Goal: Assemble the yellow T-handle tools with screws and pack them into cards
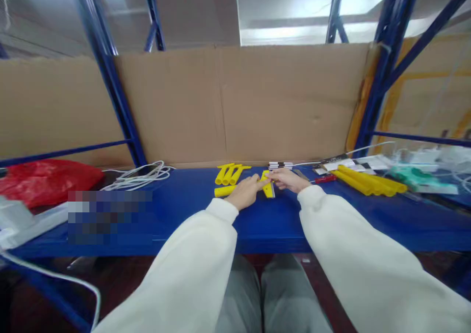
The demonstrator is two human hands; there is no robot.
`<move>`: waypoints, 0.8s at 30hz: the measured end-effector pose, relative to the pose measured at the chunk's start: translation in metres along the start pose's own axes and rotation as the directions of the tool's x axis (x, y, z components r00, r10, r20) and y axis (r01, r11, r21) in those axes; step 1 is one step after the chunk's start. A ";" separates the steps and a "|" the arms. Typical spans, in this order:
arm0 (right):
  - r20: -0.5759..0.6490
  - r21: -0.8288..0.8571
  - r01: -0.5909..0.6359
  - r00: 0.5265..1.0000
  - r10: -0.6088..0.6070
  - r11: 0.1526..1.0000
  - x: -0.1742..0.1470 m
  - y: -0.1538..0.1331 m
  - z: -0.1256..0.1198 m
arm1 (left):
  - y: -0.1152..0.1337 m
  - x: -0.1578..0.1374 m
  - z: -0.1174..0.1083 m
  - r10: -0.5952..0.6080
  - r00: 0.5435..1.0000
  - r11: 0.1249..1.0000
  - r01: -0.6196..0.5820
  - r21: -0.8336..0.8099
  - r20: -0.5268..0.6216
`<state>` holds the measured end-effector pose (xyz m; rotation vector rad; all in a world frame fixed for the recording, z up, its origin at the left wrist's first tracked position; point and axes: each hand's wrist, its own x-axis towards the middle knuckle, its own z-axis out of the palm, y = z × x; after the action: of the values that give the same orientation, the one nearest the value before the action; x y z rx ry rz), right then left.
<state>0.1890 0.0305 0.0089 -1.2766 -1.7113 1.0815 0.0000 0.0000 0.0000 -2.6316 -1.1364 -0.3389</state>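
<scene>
In front of me on the blue table lies a yellow scraper head [269,190] with a pale strip along its right edge. My left hand [247,192] holds it from the left, with a finger reaching across its middle. My right hand [287,179] is closed at its upper part, thumb and fingers pinched together; whether a small piece sits between them I cannot make out. A single yellow tube [224,191] lies beside my left hand. Behind that tube are several yellow T-shaped scrapers [231,175]. A red-handled screwdriver [326,179] rests right of my right hand.
Several yellow tubes [371,182] lie at the right, near a green bundle [415,177]. A striped stack [280,166] stands against the cardboard wall [221,107]. White cable [142,176] and a red bag [55,178] occupy the left. Blue posts [384,78] frame the table.
</scene>
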 end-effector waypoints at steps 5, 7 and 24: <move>-0.528 -0.384 -0.076 0.836 -0.151 0.920 0.010 0.013 -0.039 | 0.001 -0.002 -0.001 -0.070 0.997 0.996 0.068 -0.054 -0.029; -0.547 -0.559 -0.186 0.815 -0.191 0.808 0.010 0.021 -0.051 | 0.002 -0.003 -0.002 -0.081 0.996 0.994 0.079 -0.075 -0.026; -0.295 -0.831 -0.297 0.952 0.081 0.470 0.023 0.034 -0.041 | 0.004 -0.001 -0.003 -0.019 1.000 0.999 0.019 -0.031 0.006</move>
<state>0.2328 0.0665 -0.0048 -2.1613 -2.0358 0.0309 0.0024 -0.0040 0.0016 -2.6511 -1.1682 -0.3560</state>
